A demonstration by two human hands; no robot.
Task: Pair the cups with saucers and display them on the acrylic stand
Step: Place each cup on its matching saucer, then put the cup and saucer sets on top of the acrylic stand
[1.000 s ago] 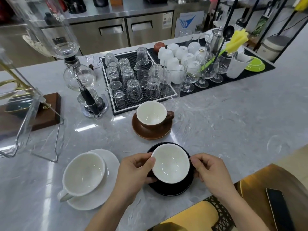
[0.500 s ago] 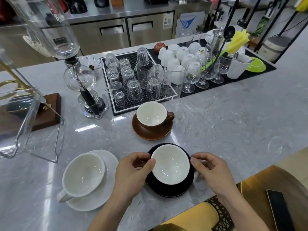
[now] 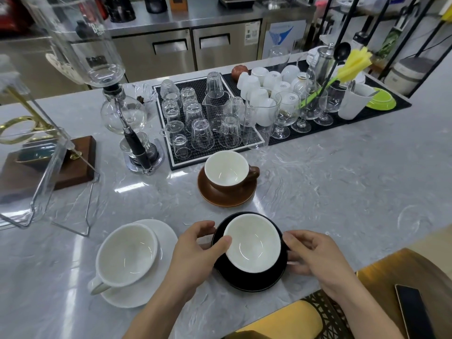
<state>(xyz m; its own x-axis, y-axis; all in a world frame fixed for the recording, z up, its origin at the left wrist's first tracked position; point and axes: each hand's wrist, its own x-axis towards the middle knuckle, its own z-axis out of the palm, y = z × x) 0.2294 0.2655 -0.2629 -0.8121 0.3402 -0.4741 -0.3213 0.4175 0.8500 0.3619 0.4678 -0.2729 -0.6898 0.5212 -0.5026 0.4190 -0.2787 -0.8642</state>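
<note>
A black cup [image 3: 253, 245] with a white inside sits on a black saucer [image 3: 256, 281] at the counter's near edge. My left hand [image 3: 198, 253] grips the cup's left rim, thumb on top. My right hand [image 3: 315, 255] holds the right side of the cup and saucer. A brown cup [image 3: 227, 171] rests on a brown saucer [image 3: 226, 198] just behind. A white cup [image 3: 126, 255] stands on a white saucer [image 3: 166, 237] to the left. The clear acrylic stand [image 3: 49, 177] rises at the far left.
A black mat [image 3: 176, 165] with several upturned glasses lies behind the brown cup. A glass siphon brewer [image 3: 122, 113] stands left of it. White cups, stemmed glasses and a green plate [image 3: 382, 101] fill the back right. A phone [image 3: 415, 311] lies on a wooden surface at lower right.
Both hands have stayed on the black cup and saucer, with only a slight shift of the fingers. The other cups have not moved.
</note>
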